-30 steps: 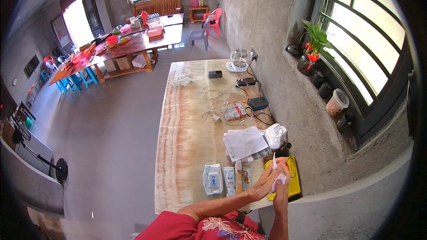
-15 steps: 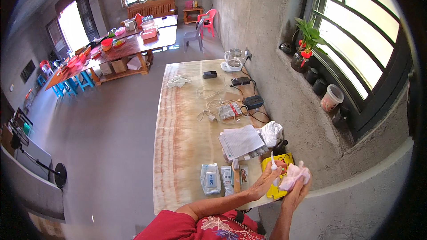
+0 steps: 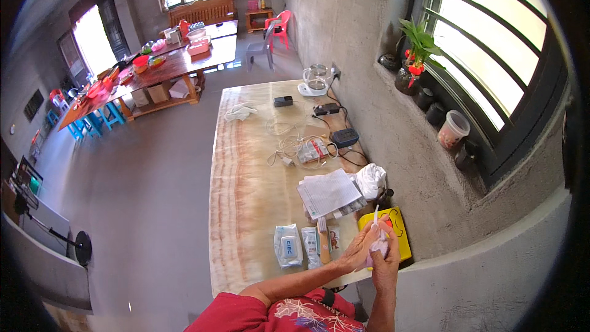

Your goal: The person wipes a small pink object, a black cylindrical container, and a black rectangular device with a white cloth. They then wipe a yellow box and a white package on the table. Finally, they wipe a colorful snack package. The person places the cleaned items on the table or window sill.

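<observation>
My left hand (image 3: 358, 251) and my right hand (image 3: 385, 257) meet above the near right corner of the long marble table (image 3: 246, 184). Both are closed on a small pale crumpled piece, a tissue or wipe (image 3: 378, 247), with a thin white tip (image 3: 375, 211) sticking up from it. Just behind the hands lies a flat yellow box (image 3: 397, 229). To the left of the hands lie a blue-white wipes pack (image 3: 287, 245) and two small packets (image 3: 324, 246).
A stack of papers (image 3: 329, 192) and a white bag (image 3: 371, 179) lie farther up the table, then tangled cables (image 3: 289, 144), dark adapters (image 3: 344, 137) and a glass kettle (image 3: 314, 80). A concrete wall with potted plants (image 3: 415, 55) runs along the right. A cluttered wooden table (image 3: 153, 71) stands far left.
My right hand went out to the right half a second ago and has come back against my left hand. The head view has shifted slightly.
</observation>
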`<state>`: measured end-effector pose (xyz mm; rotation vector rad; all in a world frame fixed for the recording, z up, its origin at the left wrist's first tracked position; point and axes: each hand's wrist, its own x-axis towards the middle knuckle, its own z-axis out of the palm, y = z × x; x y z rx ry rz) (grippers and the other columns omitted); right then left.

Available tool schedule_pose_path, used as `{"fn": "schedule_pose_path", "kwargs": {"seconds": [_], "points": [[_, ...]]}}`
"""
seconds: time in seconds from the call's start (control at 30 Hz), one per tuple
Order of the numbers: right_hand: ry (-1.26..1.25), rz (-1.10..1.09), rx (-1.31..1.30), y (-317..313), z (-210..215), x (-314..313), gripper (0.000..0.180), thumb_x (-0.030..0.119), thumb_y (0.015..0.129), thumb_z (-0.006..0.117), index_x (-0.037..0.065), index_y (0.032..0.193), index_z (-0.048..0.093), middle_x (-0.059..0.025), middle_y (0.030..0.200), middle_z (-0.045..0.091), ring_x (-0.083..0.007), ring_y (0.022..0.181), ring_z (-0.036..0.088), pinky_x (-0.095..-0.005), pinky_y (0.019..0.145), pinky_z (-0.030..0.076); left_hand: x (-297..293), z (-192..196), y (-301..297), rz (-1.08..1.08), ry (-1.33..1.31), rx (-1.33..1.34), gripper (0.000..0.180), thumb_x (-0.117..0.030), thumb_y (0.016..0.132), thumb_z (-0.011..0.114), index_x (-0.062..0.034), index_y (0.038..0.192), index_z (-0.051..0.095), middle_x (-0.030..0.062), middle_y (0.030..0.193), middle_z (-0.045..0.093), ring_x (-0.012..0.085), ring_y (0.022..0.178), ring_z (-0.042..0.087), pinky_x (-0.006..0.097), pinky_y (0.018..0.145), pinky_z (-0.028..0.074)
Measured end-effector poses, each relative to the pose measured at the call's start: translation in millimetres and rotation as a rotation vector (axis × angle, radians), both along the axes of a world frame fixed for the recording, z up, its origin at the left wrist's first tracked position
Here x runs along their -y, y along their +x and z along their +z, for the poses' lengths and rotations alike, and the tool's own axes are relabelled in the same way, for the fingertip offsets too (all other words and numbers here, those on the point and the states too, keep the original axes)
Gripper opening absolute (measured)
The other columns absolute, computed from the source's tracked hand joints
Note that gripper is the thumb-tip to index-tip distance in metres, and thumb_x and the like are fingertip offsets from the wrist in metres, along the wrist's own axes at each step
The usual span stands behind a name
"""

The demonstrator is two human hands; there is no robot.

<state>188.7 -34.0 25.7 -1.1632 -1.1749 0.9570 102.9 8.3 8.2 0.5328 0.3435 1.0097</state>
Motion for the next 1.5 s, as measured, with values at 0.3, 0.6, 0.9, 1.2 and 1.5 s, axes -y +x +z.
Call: {"fn": "schedule_pose_path", "kwargs": {"seconds": [0.3, 0.6, 0.9, 1.2, 1.5], "points": [[0.108, -0.242, 0.049, 11.8, -15.7, 7.9, 0.029, 0.014, 0.082, 0.060, 0.000, 0.108, 0.055, -0.0048, 0.097, 0.058, -0.0115, 0.086, 0.054, -0.0259, 0.078, 0.045, -4.0, 4.2, -14.9, 0.066, 0.526, -0.667, 0.027, -0.019, 0.093, 0.048, -0.0016, 0.113, 0.051, 0.0091, 0.110, 0.048, 0.0139, 0.097, 0.049, 0.026, 0.082, 0.042], [-0.336, -0.024, -0.729, 12.9, 2.9, 3.5, 0.027, 0.022, 0.085, 0.059, 0.001, 0.101, 0.056, -0.0036, 0.090, 0.059, -0.0098, 0.077, 0.057, -0.0251, 0.067, 0.047, -1.5, 4.7, -21.7, 0.341, 0.846, -0.696, 0.025, -0.014, 0.084, 0.062, -0.0010, 0.105, 0.056, 0.0099, 0.086, 0.051, 0.0184, 0.076, 0.052, 0.028, 0.063, 0.042], [-0.044, -0.002, -0.092, 12.5, -4.4, 23.3, 0.026, 0.011, 0.079, 0.062, 0.002, 0.103, 0.057, -0.0006, 0.086, 0.058, -0.0090, 0.078, 0.055, -0.0241, 0.070, 0.046, 0.5, 19.0, -29.7, 0.243, 0.814, -0.664, 0.028, -0.016, 0.081, 0.066, -0.0019, 0.104, 0.060, 0.0070, 0.090, 0.053, 0.0161, 0.080, 0.053, 0.028, 0.070, 0.043], [0.124, -0.110, -0.063, 11.2, -22.4, 27.0, 0.036, 0.030, 0.085, 0.059, 0.005, 0.110, 0.051, -0.0062, 0.093, 0.058, -0.0161, 0.072, 0.058, -0.0276, 0.068, 0.050, 4.4, 20.3, -22.5, 0.231, 0.773, -0.669, 0.027, -0.022, 0.082, 0.065, -0.0028, 0.101, 0.062, 0.0080, 0.093, 0.057, 0.0179, 0.090, 0.054, 0.030, 0.080, 0.042], [-0.331, 0.726, -1.057, 41.2, -118.4, 31.7, 0.051, 0.061, 0.075, 0.051, 0.013, 0.092, 0.049, -0.0053, 0.065, 0.049, -0.0185, 0.056, 0.048, -0.0304, 0.050, 0.041, -6.2, 37.3, -46.3, -0.364, 0.872, -0.358, 0.025, -0.025, 0.084, 0.062, -0.0046, 0.100, 0.063, 0.0073, 0.093, 0.059, 0.0197, 0.094, 0.052, 0.033, 0.086, 0.038]]}}
